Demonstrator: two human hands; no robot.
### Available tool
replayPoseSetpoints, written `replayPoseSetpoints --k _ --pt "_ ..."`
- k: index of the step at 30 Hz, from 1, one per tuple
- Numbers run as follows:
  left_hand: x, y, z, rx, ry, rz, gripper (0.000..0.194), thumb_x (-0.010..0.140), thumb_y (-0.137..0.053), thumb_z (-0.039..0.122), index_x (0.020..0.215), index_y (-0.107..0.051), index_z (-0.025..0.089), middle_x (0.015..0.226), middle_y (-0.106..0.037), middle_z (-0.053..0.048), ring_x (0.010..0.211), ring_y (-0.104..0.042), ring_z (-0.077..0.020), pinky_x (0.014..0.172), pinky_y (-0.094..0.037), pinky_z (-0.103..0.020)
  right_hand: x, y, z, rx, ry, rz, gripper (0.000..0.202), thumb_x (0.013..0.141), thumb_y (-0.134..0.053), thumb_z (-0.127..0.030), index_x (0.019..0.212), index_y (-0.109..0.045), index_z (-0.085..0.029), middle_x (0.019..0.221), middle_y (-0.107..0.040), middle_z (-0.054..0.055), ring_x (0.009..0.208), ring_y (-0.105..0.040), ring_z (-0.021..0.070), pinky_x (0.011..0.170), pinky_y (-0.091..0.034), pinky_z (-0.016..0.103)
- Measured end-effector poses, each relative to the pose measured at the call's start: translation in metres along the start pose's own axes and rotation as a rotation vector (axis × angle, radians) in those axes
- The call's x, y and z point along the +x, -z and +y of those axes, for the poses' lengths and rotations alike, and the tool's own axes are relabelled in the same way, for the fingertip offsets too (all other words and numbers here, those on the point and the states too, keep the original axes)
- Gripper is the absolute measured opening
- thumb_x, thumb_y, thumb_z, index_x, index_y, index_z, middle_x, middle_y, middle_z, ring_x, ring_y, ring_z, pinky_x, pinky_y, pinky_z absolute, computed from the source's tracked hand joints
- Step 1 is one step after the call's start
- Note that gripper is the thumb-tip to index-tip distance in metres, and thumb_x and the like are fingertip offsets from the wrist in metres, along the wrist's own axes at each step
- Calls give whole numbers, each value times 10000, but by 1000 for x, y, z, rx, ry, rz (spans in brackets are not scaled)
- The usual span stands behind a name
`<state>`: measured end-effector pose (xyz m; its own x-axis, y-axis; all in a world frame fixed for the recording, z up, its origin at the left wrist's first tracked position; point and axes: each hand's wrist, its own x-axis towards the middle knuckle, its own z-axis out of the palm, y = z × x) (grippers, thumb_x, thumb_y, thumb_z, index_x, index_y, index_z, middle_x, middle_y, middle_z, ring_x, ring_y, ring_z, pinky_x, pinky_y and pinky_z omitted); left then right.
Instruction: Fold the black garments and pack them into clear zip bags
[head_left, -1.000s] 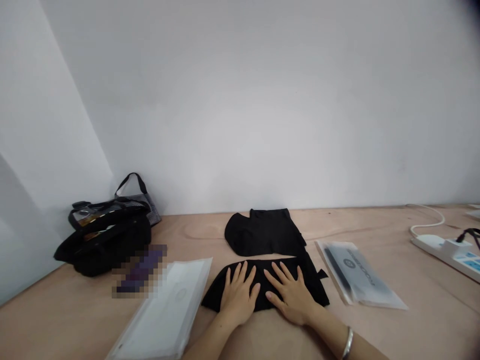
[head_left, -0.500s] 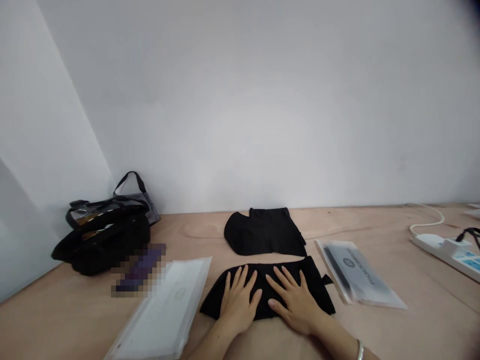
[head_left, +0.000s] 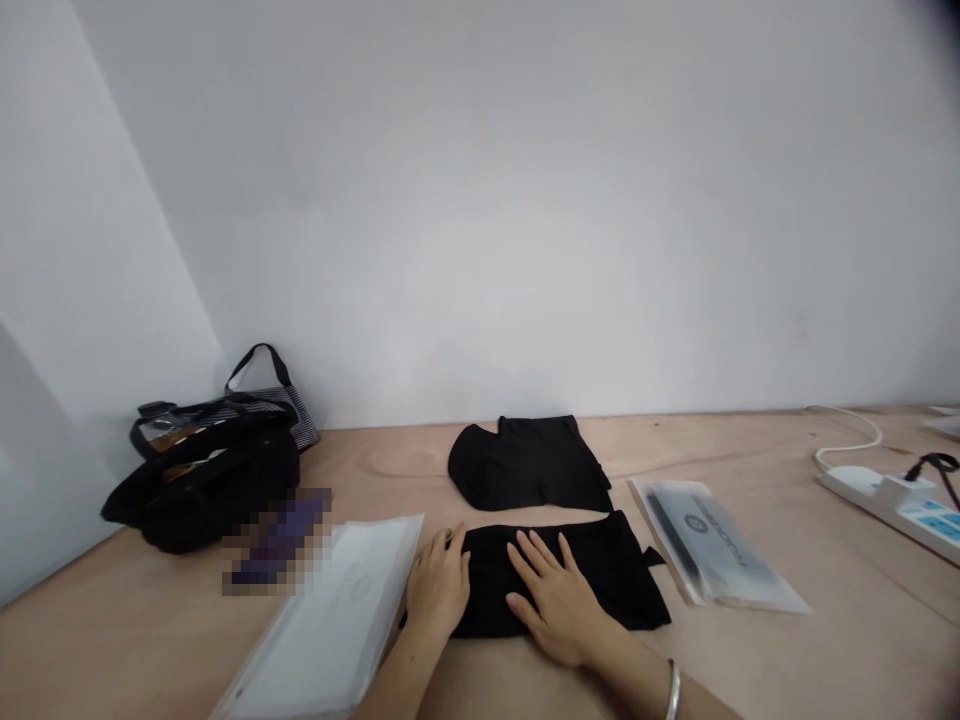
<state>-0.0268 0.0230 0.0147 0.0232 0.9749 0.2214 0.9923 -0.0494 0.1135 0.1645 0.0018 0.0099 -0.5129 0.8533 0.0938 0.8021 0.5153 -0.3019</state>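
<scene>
A black fabric piece (head_left: pixel 487 600) lies flattened on the table in front of me, with a small tab sticking out at its right end. My left hand (head_left: pixel 437 590) covers its left end; the fingers are bent and drawn together over the fabric there, the tips partly hidden. Flat on the middle of the same piece rests my right hand (head_left: pixel 555 598), fingers spread and thumb out, a silver bangle on the wrist. Just beyond lies a second black fabric piece (head_left: pixel 532 465), rounded at the left with a notch in its upper edge.
To the left are a frosted zip bag (head_left: pixel 330 610), a pixelated dark purple item (head_left: pixel 281 540) and an open black bag (head_left: pixel 217 490), with a striped bag (head_left: pixel 304 410) behind. On the right lie a printed frosted bag (head_left: pixel 720 545) and a white power strip (head_left: pixel 892 500). A wall stands behind.
My left hand has slid left from lying spread on the fabric to its left end, and its fingers have bent. My right hand has moved slightly left, still flat.
</scene>
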Motion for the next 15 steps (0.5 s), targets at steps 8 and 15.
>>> replayPoseSetpoints --k 8,15 --pt "-4 21 -5 23 148 -159 426 835 -377 435 1089 -501 116 1016 -594 -148 936 -560 -295 733 -426 -370 7 -12 2 5 -59 8 600 887 -99 -509 1385 -159 -180 1446 -94 64 1321 -64 223 1048 -15 494" --pt "-1 53 -15 -323 28 -240 422 638 -505 99 1043 -445 203 905 -628 -34 859 -599 -195 735 -435 -281 6 -3 6 41 -28 -18 590 891 -142 -495 1378 -192 -166 1439 -154 53 1319 -96 198 1061 -65 450"
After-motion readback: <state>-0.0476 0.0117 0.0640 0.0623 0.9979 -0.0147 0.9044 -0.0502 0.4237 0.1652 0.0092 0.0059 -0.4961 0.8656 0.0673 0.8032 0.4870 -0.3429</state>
